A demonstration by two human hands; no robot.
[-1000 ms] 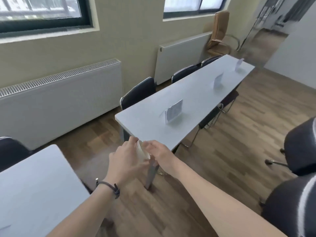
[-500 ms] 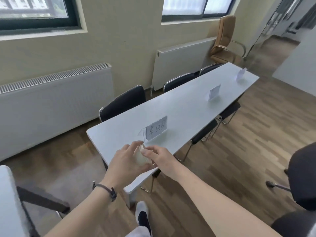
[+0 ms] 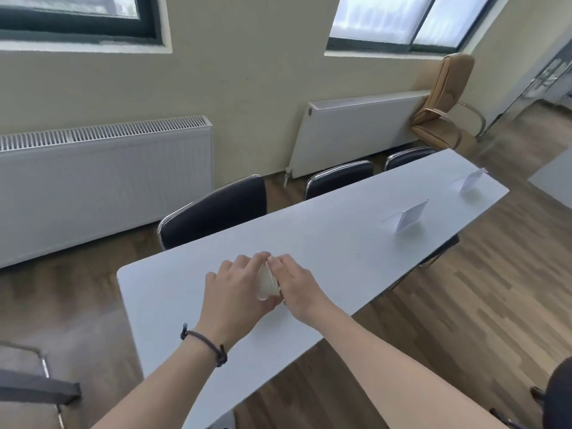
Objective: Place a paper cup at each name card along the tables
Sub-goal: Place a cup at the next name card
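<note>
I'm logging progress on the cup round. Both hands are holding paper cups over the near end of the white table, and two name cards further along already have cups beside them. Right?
Not quite. The head view shows both name cards, the nearer and the farther, with no cups beside them. The left hand and right hand do hold paper cups over the white table.

Most of the small white paper cup [image 3: 266, 284] was hidden between the left hand [image 3: 238, 292] and the right hand [image 3: 297, 284]; only a pale sliver showed, and whether it was one cup or a nested stack could not be told. The nearest name card was out of sight, possibly behind the hands. Writing on the two white folded name cards, the nearer [image 3: 410, 215] and the farther [image 3: 472, 180], was too small to read. The black padded chair [image 3: 557, 394] at the lower right was cut off by the frame edge.
</note>
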